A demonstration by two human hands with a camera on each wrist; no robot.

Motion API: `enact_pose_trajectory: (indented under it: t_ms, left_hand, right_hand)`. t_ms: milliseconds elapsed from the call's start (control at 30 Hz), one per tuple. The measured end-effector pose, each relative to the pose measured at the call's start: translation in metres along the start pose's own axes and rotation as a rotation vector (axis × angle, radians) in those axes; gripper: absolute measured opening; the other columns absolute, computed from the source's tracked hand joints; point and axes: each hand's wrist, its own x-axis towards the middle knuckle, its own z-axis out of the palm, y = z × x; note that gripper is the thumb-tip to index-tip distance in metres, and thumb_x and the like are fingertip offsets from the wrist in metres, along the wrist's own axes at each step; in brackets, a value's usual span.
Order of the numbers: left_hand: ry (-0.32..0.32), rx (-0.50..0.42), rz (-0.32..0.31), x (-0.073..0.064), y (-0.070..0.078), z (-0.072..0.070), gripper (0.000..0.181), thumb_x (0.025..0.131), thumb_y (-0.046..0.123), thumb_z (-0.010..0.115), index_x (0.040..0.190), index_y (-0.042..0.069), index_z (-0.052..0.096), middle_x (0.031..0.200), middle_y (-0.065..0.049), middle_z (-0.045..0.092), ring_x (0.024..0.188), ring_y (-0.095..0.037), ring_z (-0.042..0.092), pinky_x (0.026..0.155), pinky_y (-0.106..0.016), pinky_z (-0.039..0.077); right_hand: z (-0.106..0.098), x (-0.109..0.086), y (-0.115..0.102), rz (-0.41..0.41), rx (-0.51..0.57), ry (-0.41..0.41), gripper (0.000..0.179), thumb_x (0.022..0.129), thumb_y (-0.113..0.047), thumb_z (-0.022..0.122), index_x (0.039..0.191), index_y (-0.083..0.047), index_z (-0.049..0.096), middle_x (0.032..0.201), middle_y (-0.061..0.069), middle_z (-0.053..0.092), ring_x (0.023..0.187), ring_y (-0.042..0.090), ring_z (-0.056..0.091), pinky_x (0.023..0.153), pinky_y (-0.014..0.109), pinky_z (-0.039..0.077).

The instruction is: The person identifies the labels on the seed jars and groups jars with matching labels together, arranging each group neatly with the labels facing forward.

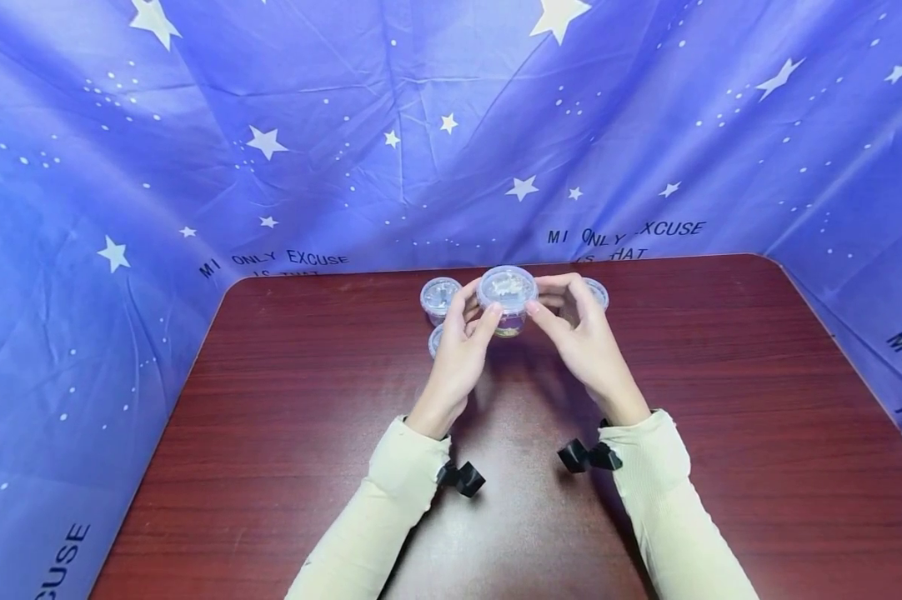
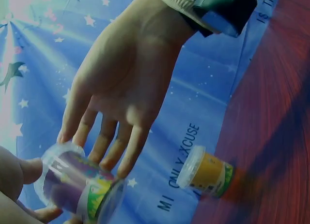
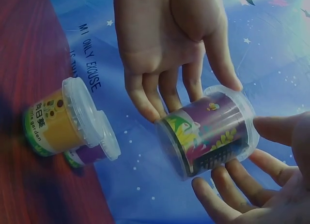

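Note:
Both hands hold one clear lidded plastic cup [image 1: 507,302] up between them over the far part of the table. Its printed label [image 3: 206,132] is purple with yellow and green pictures, as the right wrist view shows. My left hand [image 1: 458,350] holds the cup's left side, with the thumb near the lid rim. On the opposite side my right hand [image 1: 589,346] grips it with thumb and fingers. The lid [image 1: 508,287] sits on the cup. Fingers partly cover the cup's sides.
Two lidded cups stand left of the hands: one at the back [image 1: 440,298], another [image 1: 435,342] partly behind my left hand. A third cup [image 1: 596,293], with an orange label [image 2: 209,173], stands behind my right hand. A starry blue curtain [image 1: 391,183] borders the dark red table [image 1: 286,433].

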Motion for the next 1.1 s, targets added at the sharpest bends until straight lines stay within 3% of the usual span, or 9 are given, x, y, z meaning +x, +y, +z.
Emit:
enact_pose_trajectory:
  t_ms: [300,800,1100]
  left_hand:
    - [-0.056,-0.03,-0.069,0.002,-0.004,-0.023,0.046,0.102,0.023,0.056,0.146,0.012,0.045,0.134,-0.011,0.056,0.123,-0.021,0.054,0.109,-0.039,0.04]
    - [-0.165,-0.032,-0.067,0.0,-0.005,-0.039,0.042,0.104,0.025,0.051,0.146,0.017,0.046,0.132,-0.01,0.057,0.125,-0.019,0.051,0.114,-0.041,0.035]
    - [-0.209,-0.058,-0.069,-0.004,-0.007,-0.047,0.043,0.106,0.029,0.047,0.147,0.019,0.047,0.137,-0.009,0.055,0.12,-0.019,0.051,0.113,-0.045,0.034]
  right_hand:
    - [0.001,-0.004,0.002,0.038,0.008,-0.046,0.033,0.098,-0.011,0.063,0.128,0.001,0.056,0.122,0.007,0.063,0.108,0.016,0.061,0.093,0.023,0.051]
    - [0.003,-0.007,0.001,0.058,-0.069,-0.098,0.045,0.096,-0.015,0.066,0.14,-0.012,0.056,0.127,0.011,0.063,0.113,0.016,0.059,0.091,0.018,0.05]
    - [0.005,-0.008,-0.001,0.097,-0.017,-0.189,0.051,0.097,-0.017,0.065,0.146,-0.012,0.05,0.138,0.013,0.059,0.124,0.018,0.057,0.098,0.02,0.049]
